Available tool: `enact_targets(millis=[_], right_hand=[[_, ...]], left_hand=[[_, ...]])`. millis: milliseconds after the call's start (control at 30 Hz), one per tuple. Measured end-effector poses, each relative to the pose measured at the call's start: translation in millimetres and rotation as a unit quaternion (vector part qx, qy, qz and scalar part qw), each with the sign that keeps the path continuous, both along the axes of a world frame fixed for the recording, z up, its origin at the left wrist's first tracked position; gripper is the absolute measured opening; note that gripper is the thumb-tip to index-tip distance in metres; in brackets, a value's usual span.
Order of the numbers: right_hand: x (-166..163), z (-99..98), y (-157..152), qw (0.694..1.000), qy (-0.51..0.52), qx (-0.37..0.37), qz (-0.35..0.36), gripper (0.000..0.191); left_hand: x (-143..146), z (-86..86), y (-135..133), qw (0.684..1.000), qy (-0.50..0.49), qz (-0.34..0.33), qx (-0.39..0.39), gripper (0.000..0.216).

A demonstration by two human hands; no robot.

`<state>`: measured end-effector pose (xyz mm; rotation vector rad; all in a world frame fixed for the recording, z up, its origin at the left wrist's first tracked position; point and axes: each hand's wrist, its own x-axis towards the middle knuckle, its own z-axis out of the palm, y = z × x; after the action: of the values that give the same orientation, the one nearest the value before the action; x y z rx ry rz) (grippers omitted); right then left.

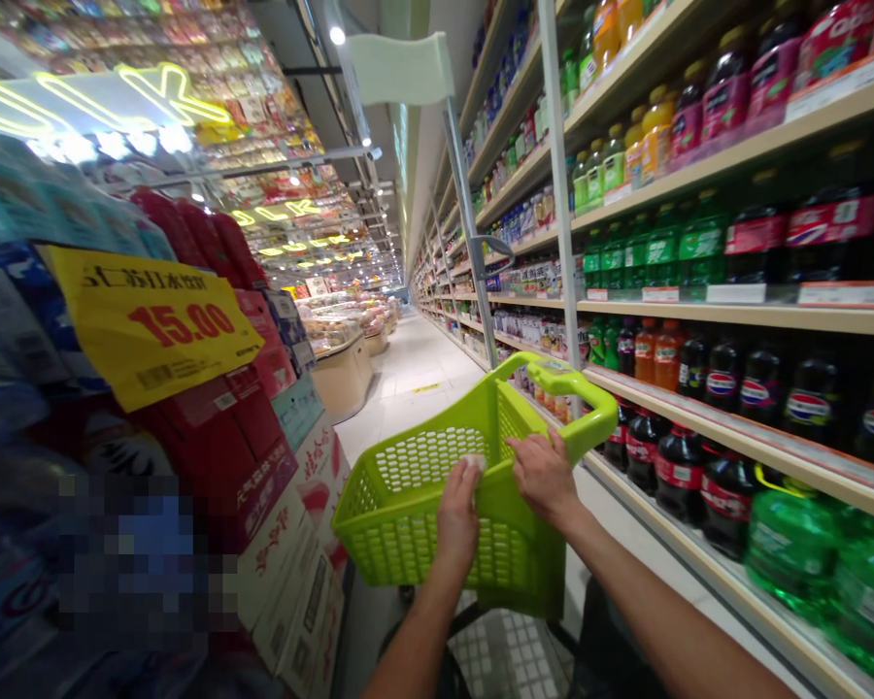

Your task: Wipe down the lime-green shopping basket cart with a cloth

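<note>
A lime-green plastic shopping basket with a thick looped handle stands tilted in front of me in a supermarket aisle. My left hand is closed over the basket's near rim. My right hand grips the same rim just below the handle, fingers curled over the edge. The basket looks empty inside. It seems to rest on a dark cart frame, partly hidden beneath it.
Shelves of soda bottles run along the right. Stacked boxed goods with a yellow 15.00 price sign stand on the left. The tiled aisle leads ahead to display counters. A metal pole with a white flag rises by the shelves.
</note>
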<state>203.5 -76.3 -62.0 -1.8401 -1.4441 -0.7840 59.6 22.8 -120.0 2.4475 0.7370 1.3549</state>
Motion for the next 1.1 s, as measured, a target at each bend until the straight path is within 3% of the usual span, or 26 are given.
enact_targets(millis=[100,167,267,333,400,533,600,767,833,1000,1100], right_hand=[[2.2,0.5,-1.4,1.000,-0.007,0.000,0.006,0.030],[3.6,1.0,-2.0,1.000,-0.004,0.000,0.004,0.029],[3.9,1.4,-1.7,1.000,0.004,0.004,0.003,0.029],[2.9,1.5,-0.9,1.000,0.011,0.012,0.000,0.027],[1.8,1.5,-0.3,1.000,0.015,0.018,-0.004,0.027],[1.2,2.0,-1.4,1.000,0.004,0.010,0.007,0.028],[1.7,2.4,-2.5,1.000,0.001,0.005,0.009,0.028],[0.3,2.3,-2.1,1.000,0.013,0.004,0.004,0.028],[-0.9,1.3,-0.4,1.000,0.016,0.011,-0.001,0.028],[0.8,-0.8,1.8,1.000,0.001,0.003,0.007,0.027],[0.6,1.5,-0.5,1.000,0.008,-0.001,0.021,0.029]], left_hand=[[21.5,6.0,-9.9,0.999,0.005,-0.042,0.021,0.055],[1.3,3.5,1.2,1.000,0.006,-0.018,0.006,0.056],[-48.3,-4.7,27.0,0.996,-0.014,0.084,-0.039,0.060],[-62.6,-8.3,33.3,0.991,-0.021,0.123,-0.051,0.061],[-49.4,-8.7,24.8,0.994,-0.009,0.100,-0.040,0.060],[8.3,-1.4,-7.6,1.000,0.008,-0.008,0.021,0.059],[13.6,0.7,-9.6,0.999,0.004,-0.021,0.033,0.056],[-44.0,-9.8,24.7,0.994,-0.027,0.100,-0.031,0.050],[-50.4,-11.5,27.0,0.991,-0.036,0.117,-0.046,0.052],[14.5,7.2,-18.1,0.998,-0.018,-0.032,-0.043,0.049],[39.3,23.7,-39.7,0.992,-0.025,-0.086,-0.090,0.053]])
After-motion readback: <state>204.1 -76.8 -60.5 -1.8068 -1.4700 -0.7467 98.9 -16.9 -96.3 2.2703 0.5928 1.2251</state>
